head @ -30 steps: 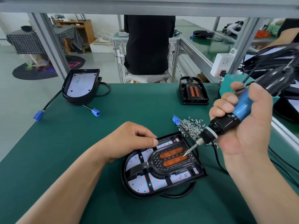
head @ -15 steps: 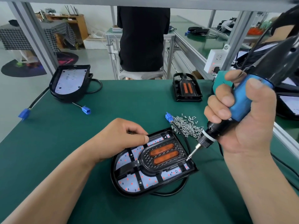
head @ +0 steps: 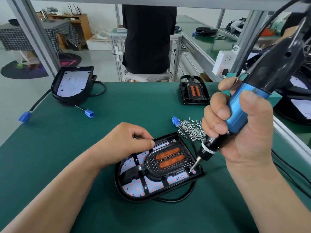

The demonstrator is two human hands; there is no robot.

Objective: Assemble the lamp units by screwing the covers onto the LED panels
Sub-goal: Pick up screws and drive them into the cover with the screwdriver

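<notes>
A black lamp unit (head: pixel 143 187) lies on the green table in front of me, its white LED panel showing red dots. A black cover with two orange lenses (head: pixel 168 158) sits on the panel. My left hand (head: pixel 124 143) rests on the unit's upper left edge with fingers curled, and small screws show between the fingers. My right hand (head: pixel 240 140) grips a blue and black electric screwdriver (head: pixel 239 111), held tilted. Its bit touches the unit's near right corner (head: pixel 191 171).
A pile of loose screws (head: pixel 191 128) lies just beyond the unit, beside a blue connector (head: pixel 175 121). A bare LED panel unit (head: pixel 72 84) sits at the back left, a spare cover (head: pixel 194 93) at the back right. A seated person (head: pixel 148 39) is behind the table.
The screwdriver bit has moved from the cover's right side down to the unit's near right corner. My left hand has stayed on the unit's edge.
</notes>
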